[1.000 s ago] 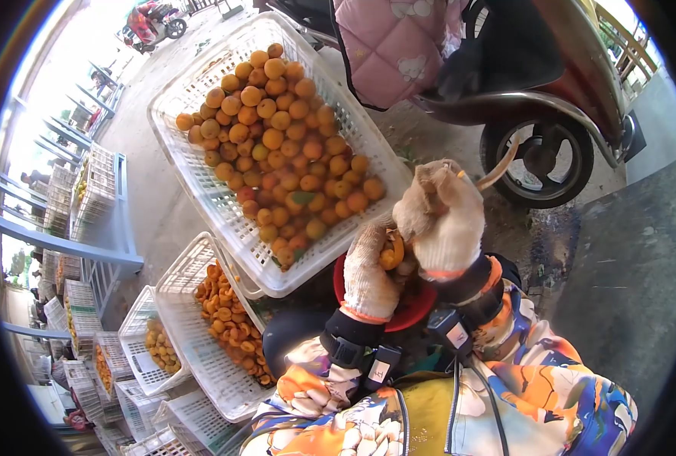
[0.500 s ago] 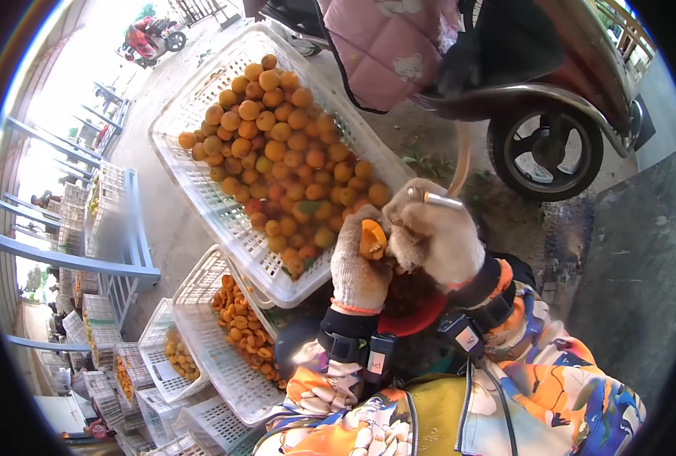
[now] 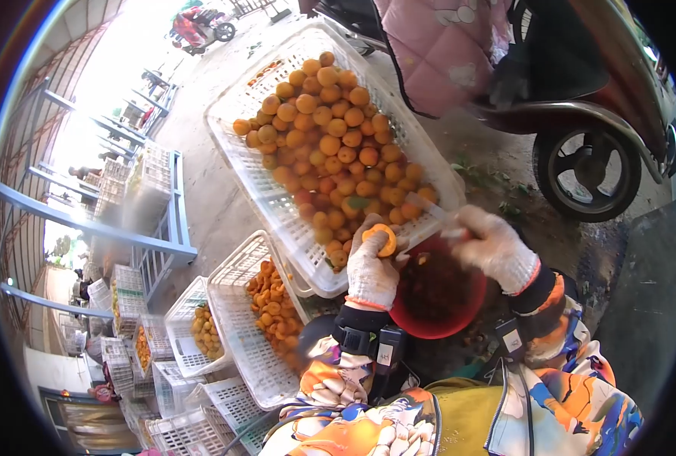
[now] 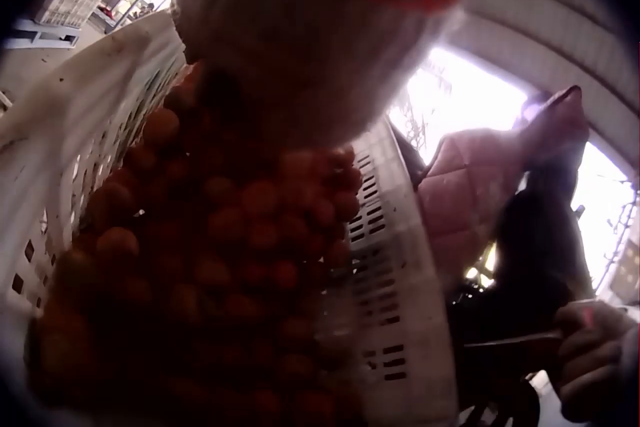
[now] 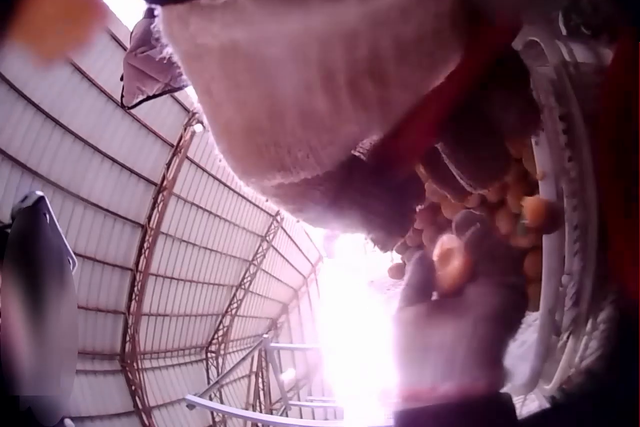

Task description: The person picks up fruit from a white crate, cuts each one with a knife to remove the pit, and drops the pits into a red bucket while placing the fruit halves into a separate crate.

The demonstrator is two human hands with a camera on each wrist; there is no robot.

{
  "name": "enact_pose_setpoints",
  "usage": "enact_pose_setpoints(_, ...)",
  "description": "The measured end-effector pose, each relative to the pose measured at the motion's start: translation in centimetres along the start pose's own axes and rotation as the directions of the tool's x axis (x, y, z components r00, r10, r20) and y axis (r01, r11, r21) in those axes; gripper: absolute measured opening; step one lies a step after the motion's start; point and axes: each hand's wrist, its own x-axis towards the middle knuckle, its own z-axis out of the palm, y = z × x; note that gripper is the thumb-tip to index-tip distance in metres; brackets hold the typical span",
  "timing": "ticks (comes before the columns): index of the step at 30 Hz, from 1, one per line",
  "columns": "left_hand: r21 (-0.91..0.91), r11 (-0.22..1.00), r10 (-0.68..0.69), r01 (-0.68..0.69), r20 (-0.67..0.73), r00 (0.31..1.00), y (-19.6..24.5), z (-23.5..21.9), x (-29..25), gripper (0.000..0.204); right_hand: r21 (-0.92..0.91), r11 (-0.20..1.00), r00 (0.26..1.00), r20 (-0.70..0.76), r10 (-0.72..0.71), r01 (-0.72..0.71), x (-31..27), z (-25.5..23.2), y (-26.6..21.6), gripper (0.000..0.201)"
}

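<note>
My gloved left hand (image 3: pixel 372 277) holds a cut apricot (image 3: pixel 380 242), its bright orange face turned up, at the near edge of a large white crate (image 3: pixel 224 144). Whole apricots (image 3: pixel 330 144) are heaped in that crate. To the right, my gloved right hand (image 3: pixel 498 247) grips a thin knife (image 3: pixel 425 205), blurred, its blade pointing left toward the crate. A red basin (image 3: pixel 471 304) with dark contents stands below and between both hands. In the right wrist view the cut apricot (image 5: pixel 453 265) shows between the left glove's fingers.
A white crate of cut apricot pieces (image 3: pixel 273 304) stands left of my left arm, beside a smaller crate of pale fruit (image 3: pixel 205 334). More crates (image 3: pixel 152 182) line the left. A parked scooter (image 3: pixel 589 114) with a pink quilted cover (image 3: pixel 437 53) is at the upper right.
My hands, close together over the basin before, have moved apart. The right hand with the knife went right, uncovering the basin, while the left keeps the cut apricot. The head view has shifted.
</note>
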Motion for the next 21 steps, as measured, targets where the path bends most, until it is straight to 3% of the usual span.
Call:
enact_pose_setpoints(2, 0.134, 0.991, -0.025, 0.015, 0.071, 0.997, 1.6, -0.3, -1.4, 0.034, 0.191, 0.961, 0.975, -0.060, 0.215, -0.200, -1.6, -1.0, -5.9, 0.025)
enact_pose_setpoints(3, 0.148, 0.989, 0.015, -0.032, 0.112, 0.994, 2.8, -0.6, -1.6, 0.035, 0.246, 0.949, 0.973, -0.067, 0.220, -0.198, -1.8, -1.2, -6.6, 0.025)
enact_pose_setpoints(6, 0.187, 0.953, 0.239, -0.240, 0.029, 0.971, 8.3, -2.2, -2.4, 0.038, 0.365, 0.915, 0.974, -0.074, 0.214, -0.173, -1.8, -1.6, -7.1, 0.026)
enact_pose_setpoints(7, 0.264, 0.916, 0.322, -0.304, -0.027, 0.946, 10.7, -4.8, -1.9, 0.042, 0.422, 0.900, 0.977, -0.116, 0.176, -0.112, -1.5, -1.8, -6.2, 0.027)
enact_pose_setpoints(8, 0.342, 0.870, 0.403, -0.355, -0.077, 0.912, 12.8, -7.6, -1.2, 0.045, 0.528, 0.849, 0.980, -0.165, 0.110, -0.007, -2.1, -2.1, -6.9, 0.030)
enact_pose_setpoints(10, 0.669, 0.582, 0.707, -0.462, -0.137, 0.693, 15.3, -9.3, -1.1, 0.049, 0.763, 0.572, 0.922, -0.386, 0.029, 0.301, -1.8, -2.5, -7.3, 0.026)
enact_pose_setpoints(11, 0.671, 0.582, 0.706, -0.459, -0.138, 0.694, 16.4, -11.2, -0.7, 0.049, 0.784, 0.532, 0.877, -0.458, 0.146, 0.321, -1.7, -2.6, -7.5, 0.027)
enact_pose_setpoints(12, 0.809, 0.468, 0.753, -0.357, -0.153, 0.640, 17.3, -13.5, -0.1, 0.050, 0.783, 0.531, 0.876, -0.461, 0.146, 0.324, -1.4, -2.9, -6.2, 0.027)
enact_pose_setpoints(13, 0.912, 0.341, 0.796, -0.230, -0.150, 0.586, 17.6, -12.7, -0.3, 0.050, 0.836, 0.516, 0.923, -0.330, 0.199, 0.187, -0.8, -3.2, -4.0, 0.028)
enact_pose_setpoints(14, 0.913, 0.340, 0.792, -0.224, -0.149, 0.593, 17.3, -12.3, -0.9, 0.050, 0.869, 0.493, 0.948, -0.188, 0.256, 0.039, -0.5, -3.5, -2.2, 0.028)
enact_pose_setpoints(16, 0.983, -0.057, 0.730, -0.176, 0.161, 0.664, 15.8, -6.0, -4.2, 0.041, 0.838, 0.544, 0.957, -0.119, 0.263, -0.046, -0.8, -2.2, -3.2, 0.028)
enact_pose_setpoints(17, 0.931, 0.170, 0.689, -0.322, 0.121, 0.715, 15.2, -5.7, -3.6, 0.035, 0.871, 0.483, 0.965, -0.195, 0.177, 0.087, -1.1, -1.6, -5.0, 0.027)
enact_pose_setpoints(18, 0.900, 0.123, 0.663, -0.419, 0.239, 0.709, 15.1, -8.0, -0.9, 0.032, 0.889, 0.405, 0.956, -0.276, 0.101, 0.213, -1.4, -0.9, -6.6, 0.027)
enact_pose_setpoints(19, 0.889, 0.100, 0.650, -0.447, 0.282, 0.706, 14.6, -7.9, 0.3, 0.031, 0.859, 0.424, 0.901, -0.393, 0.184, 0.288, -1.3, -0.4, -7.7, 0.025)
enact_pose_setpoints(20, 0.874, 0.076, 0.636, -0.480, 0.328, 0.699, 14.3, -7.2, 1.6, 0.031, 0.860, 0.422, 0.900, -0.392, 0.190, 0.286, -1.1, -0.6, -6.7, 0.025)
enact_pose_setpoints(21, 0.875, 0.074, 0.631, -0.478, 0.330, 0.702, 14.4, -6.4, 2.9, 0.031, 0.874, 0.453, 0.929, -0.300, 0.218, 0.176, -0.6, -1.1, -4.9, 0.024)
